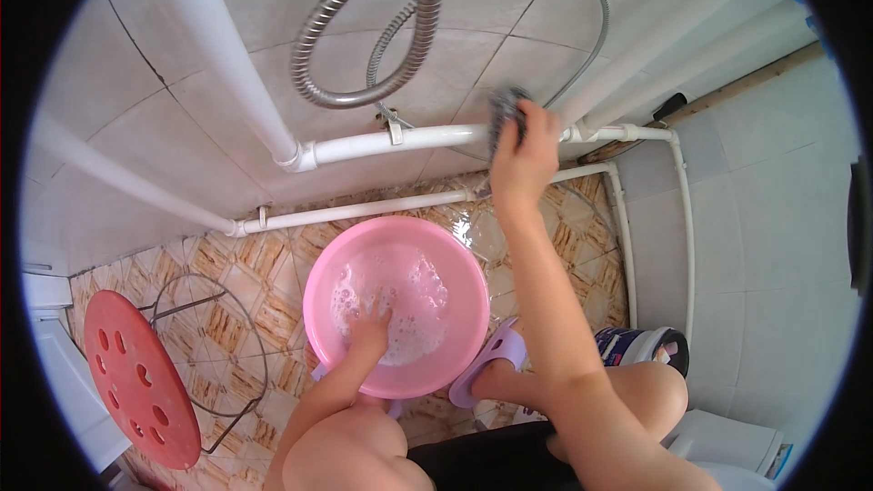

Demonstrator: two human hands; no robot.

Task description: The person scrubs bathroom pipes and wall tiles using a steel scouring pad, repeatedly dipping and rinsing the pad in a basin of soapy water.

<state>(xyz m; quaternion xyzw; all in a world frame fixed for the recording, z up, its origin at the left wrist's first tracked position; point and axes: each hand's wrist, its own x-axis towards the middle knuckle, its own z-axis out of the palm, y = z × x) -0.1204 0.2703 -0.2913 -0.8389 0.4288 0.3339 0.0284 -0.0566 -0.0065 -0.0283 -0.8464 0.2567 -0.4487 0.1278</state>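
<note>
My right hand (pixel 526 156) is raised at the wall, fingers closed round a dark grey crumpled wad (pixel 506 114). The wad lies against the white horizontal pipe (pixel 446 136); blur hides whether it is a cloth or a scourer. Down in the pink basin (pixel 318 259), my left hand (pixel 370 320) dips into soapy water (pixel 420 295) with its fingers spread and nothing visible in them. The basin rests on the tiled floor between my feet, with white foam floating on the water.
A coiled metal shower hose (pixel 427 27) hangs before the wall. Lower white pipes (pixel 364 211) run along the floor edge. To the left stands a red-topped stool (pixel 141 382) with metal legs. Near my right leg are a dark-labelled bucket (pixel 641 345) and a white bin (pixel 727 441).
</note>
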